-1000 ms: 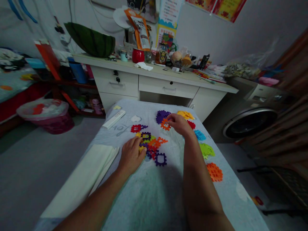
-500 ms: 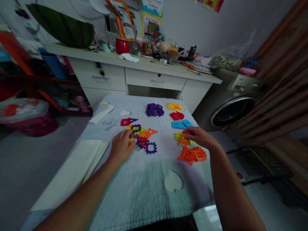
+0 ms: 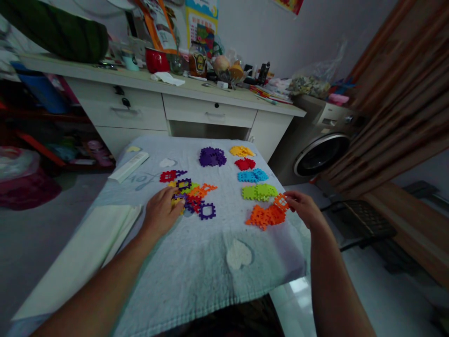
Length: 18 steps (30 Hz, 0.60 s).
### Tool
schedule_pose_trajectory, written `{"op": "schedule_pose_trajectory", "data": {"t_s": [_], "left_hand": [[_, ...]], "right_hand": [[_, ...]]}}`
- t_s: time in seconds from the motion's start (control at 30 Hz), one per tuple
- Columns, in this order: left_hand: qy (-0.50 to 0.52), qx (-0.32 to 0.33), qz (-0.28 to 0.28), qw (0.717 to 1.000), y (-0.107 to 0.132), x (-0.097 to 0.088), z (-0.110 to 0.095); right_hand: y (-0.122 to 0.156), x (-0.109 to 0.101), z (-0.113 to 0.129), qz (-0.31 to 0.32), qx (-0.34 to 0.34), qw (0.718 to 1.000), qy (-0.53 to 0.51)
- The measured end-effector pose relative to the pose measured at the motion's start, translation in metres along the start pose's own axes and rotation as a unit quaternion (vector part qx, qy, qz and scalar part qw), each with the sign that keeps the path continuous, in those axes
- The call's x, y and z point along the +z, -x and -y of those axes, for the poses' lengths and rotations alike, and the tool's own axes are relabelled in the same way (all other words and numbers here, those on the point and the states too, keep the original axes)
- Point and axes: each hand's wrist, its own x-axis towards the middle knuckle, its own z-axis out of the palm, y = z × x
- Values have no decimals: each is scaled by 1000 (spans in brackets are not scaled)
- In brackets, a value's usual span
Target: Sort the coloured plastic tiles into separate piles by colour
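Flat plastic grid pieces lie on a pale blue towel (image 3: pixel 196 262). My right hand (image 3: pixel 306 209) pinches an orange grid piece (image 3: pixel 281 201) at the right edge of the orange pile (image 3: pixel 266 216). My left hand (image 3: pixel 160 213) rests curled on the mixed heap of pieces (image 3: pixel 191 196), its fingertips over a yellow one. Sorted piles run down the right side: purple (image 3: pixel 212 157), yellow (image 3: pixel 241 151), red (image 3: pixel 244 164), blue (image 3: pixel 252 176), green (image 3: pixel 259 192).
A white remote (image 3: pixel 128 166) lies at the towel's far left, folded white cloth (image 3: pixel 80 252) beside it. A cluttered white desk (image 3: pixel 157 103) stands behind. A washing machine (image 3: pixel 322 150) and a curtain (image 3: pixel 403 107) are on the right. A white heart patch (image 3: pixel 239 255) marks the towel.
My right hand carried an orange piece from the far purple pile back and right to the orange pile near the towel's edge. The view swung right. My left hand stayed on the mixed heap.
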Motion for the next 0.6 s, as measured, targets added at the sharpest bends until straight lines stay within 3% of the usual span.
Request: {"op": "schedule_pose_trajectory", "data": {"t_s": [0.17,0.3,0.47,0.6], "left_hand": [[7,1,5,1000,0,-1,0],[5,-1,10,1000,-1,-2,-1],[1,-4,15,1000,-1,-2,-1],[0,-4,4,1000,0,-1,-1]], "right_hand": [[3,5,-23,-27,17,995,90],[8,8,-28,-29,8,984,173],[16,10,-20,-19,27,976,215],[19,18,5,-87,-2,968,235]]}}
